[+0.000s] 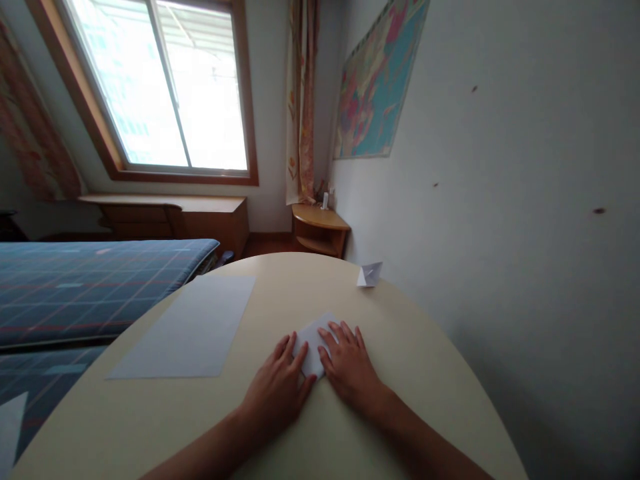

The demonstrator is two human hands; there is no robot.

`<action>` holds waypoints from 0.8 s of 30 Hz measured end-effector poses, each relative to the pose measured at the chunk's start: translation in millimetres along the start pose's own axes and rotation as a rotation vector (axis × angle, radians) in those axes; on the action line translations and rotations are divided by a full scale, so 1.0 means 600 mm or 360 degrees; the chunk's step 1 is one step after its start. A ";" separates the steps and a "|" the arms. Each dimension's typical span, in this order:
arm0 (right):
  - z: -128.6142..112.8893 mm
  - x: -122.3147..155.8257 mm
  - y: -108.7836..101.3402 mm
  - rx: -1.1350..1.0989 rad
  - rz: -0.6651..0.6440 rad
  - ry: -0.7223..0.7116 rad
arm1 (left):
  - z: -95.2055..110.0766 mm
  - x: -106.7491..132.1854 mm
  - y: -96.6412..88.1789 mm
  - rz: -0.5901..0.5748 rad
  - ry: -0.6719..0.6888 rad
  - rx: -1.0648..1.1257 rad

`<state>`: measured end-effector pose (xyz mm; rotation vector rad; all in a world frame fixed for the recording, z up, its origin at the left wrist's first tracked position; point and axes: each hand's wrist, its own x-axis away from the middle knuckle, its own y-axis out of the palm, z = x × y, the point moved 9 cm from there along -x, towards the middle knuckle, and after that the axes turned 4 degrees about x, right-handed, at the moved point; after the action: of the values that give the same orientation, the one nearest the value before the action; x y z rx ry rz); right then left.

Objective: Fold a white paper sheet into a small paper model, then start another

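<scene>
A small folded piece of white paper lies on the round cream table, between and partly under my hands. My left hand rests along its left side, fingers spread, with the thumb at the paper's near corner. My right hand lies over the right part of the paper, its fingers stretched out and apart. Both hands touch the paper without gripping it. The fingers hide its right side and part of its left edge.
A flat white sheet lies on the table's left side. Near the far right edge stands a small folded paper shape. A bed with a blue plaid cover is to the left, a wall close on the right.
</scene>
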<state>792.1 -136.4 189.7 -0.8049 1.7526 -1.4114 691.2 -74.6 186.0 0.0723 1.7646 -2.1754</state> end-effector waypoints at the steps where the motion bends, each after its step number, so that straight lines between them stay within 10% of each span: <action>1: 0.000 0.000 0.000 0.0002 0.0003 -0.0003 | -0.001 0.000 0.003 -0.0025 -0.0020 -0.0010; 24: 0.006 0.000 0.021 -0.0004 -0.0199 -0.0002 | 0.005 -0.002 0.012 -0.0357 -0.0257 0.0095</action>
<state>795.0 -135.5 176.6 -0.9309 1.7290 -1.4897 694.9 -78.7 180.1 -0.2925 1.6874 -2.3142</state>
